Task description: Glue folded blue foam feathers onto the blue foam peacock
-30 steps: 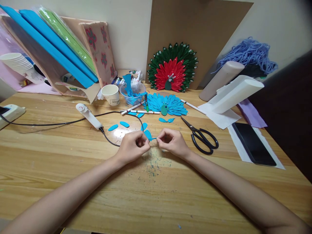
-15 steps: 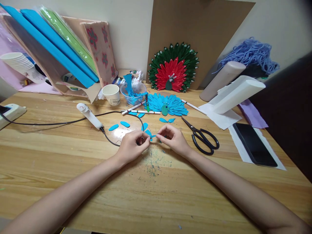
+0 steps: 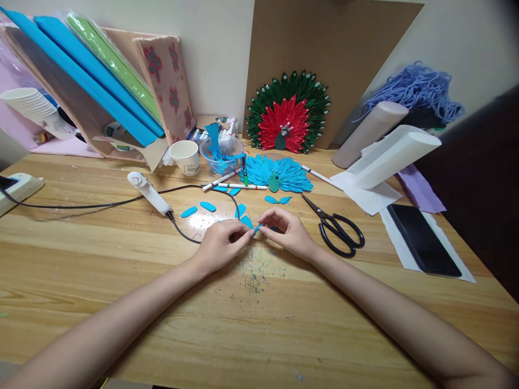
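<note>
One narrow piece of bright blue sheet material (image 3: 257, 230) is between two hands, above the pale wooden table (image 3: 259, 335). The left hand (image 3: 226, 240) pinches it with the thumb and forefinger, and the right hand (image 3: 288, 233) pinches it similarly, so that the fingertips are very near to each other. The step in hand seems to be the twisting or folding of this piece into a petal. The next move, I judge, calls for light and even pressure from both pinches, so that the fold does not open.

Just behind the fingers lies a wider flat blue cutting (image 3: 245, 221). Farther back is a pair of pointed blue petals (image 3: 278, 200), end to end. To the right rest the scissors with black looped handles (image 3: 339, 232); to the left, two flat blue ovals (image 3: 208, 206). Beyond all these lies a fan of layered blue petals (image 3: 290, 174).
</note>
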A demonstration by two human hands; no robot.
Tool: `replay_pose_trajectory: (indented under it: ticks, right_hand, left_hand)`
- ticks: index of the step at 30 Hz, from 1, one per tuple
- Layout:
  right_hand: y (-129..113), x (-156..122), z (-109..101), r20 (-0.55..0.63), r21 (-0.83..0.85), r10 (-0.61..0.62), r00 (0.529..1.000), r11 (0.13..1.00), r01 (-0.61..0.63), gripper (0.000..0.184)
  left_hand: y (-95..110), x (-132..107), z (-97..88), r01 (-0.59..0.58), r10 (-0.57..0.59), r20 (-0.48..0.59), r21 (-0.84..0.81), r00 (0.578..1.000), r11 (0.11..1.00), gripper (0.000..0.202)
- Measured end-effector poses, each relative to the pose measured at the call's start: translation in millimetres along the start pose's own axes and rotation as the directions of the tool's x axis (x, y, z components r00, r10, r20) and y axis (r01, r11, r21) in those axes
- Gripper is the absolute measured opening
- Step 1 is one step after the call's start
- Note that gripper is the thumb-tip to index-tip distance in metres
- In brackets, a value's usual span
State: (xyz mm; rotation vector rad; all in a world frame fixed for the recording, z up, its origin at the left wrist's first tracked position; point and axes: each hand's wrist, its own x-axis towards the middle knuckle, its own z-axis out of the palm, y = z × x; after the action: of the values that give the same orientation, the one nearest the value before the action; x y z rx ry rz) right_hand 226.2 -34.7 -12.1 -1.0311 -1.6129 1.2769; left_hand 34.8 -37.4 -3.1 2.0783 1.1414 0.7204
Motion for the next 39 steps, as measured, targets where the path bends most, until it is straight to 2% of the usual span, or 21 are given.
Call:
replay_pose_trajectory:
  ticks: [12,23,29,35,39]
  right_hand:
    - [-3.2,-0.1,0.8,0.054,-0.022,-0.046,0.997,0.999,0.047,0.014]
    - [-3.7,0.1,0.3,0.042,-0.022,-0.053,0.998,0.998,0.054,0.017]
    - [0.6,0.9,-0.7,0.022,-0.023,-0.063,0.998,0.998,0.064,0.016]
    - [0.5,0.3,0.4,0.06,-0.033,-0.039,0.997,0.999,0.041,0.024]
    - [-1.2,0.5,1.5,0.05,-0.055,-0.042,0.998,0.997,0.045,0.021]
  left_hand:
    - [0.6,-0.7,0.6,-0.044,0.041,0.041,0.072,0.998,0.996,0.024]
    - [2.6,2.4,-3.2,0.005,-0.003,0.023,-0.059,1.0,0.998,0.027]
    - [2.3,2.1,-2.8,0.027,-0.026,0.017,-0.1,1.0,0.995,0.022]
    - [0.0,1.5,0.0,0.081,-0.078,0.024,-0.182,0.997,0.98,0.019]
    - [0.8,2.1,-0.7,0.077,-0.073,0.029,-0.199,0.997,0.977,0.02]
